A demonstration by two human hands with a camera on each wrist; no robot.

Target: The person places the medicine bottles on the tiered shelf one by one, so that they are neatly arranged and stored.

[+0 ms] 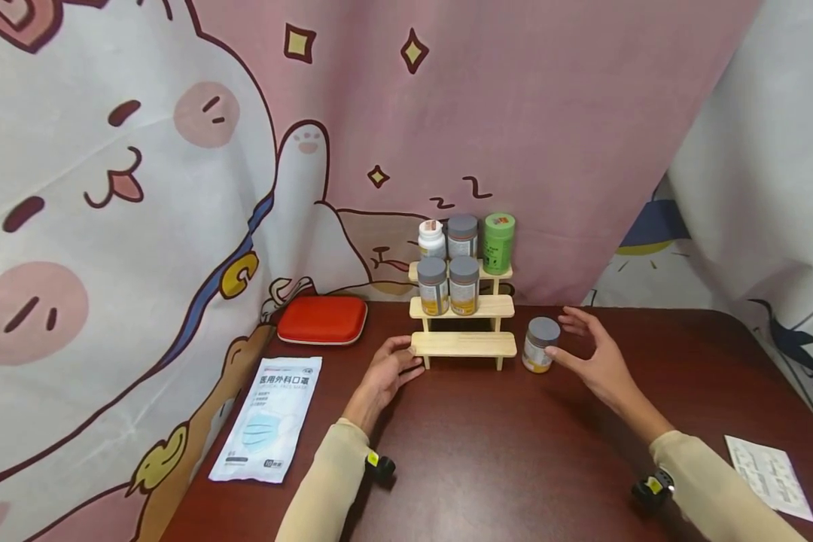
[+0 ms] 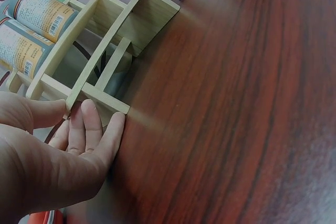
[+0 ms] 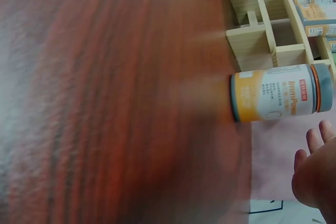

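A three-step wooden stand (image 1: 464,344) stands at the back of the table. My left hand (image 1: 385,375) grips the left end of its lowest step, thumb over the board's edge and fingers beneath, as the left wrist view shows. To the right of the stand, a grey-lidded supplement bottle (image 1: 538,348) is upright on the table. Spread around its right side is my right hand (image 1: 599,365); the right wrist view shows a gap between the visible fingers (image 3: 313,137) and the bottle. Whether the thumb touches it I cannot tell.
Two grey-lidded bottles (image 1: 449,287) occupy the middle step. A white bottle (image 1: 431,239), another grey-lidded bottle (image 1: 462,236) and a green bottle (image 1: 498,245) fill the top one. A red case (image 1: 321,319) and mask packet (image 1: 267,421) lie left; a white card (image 1: 768,476) lies right.
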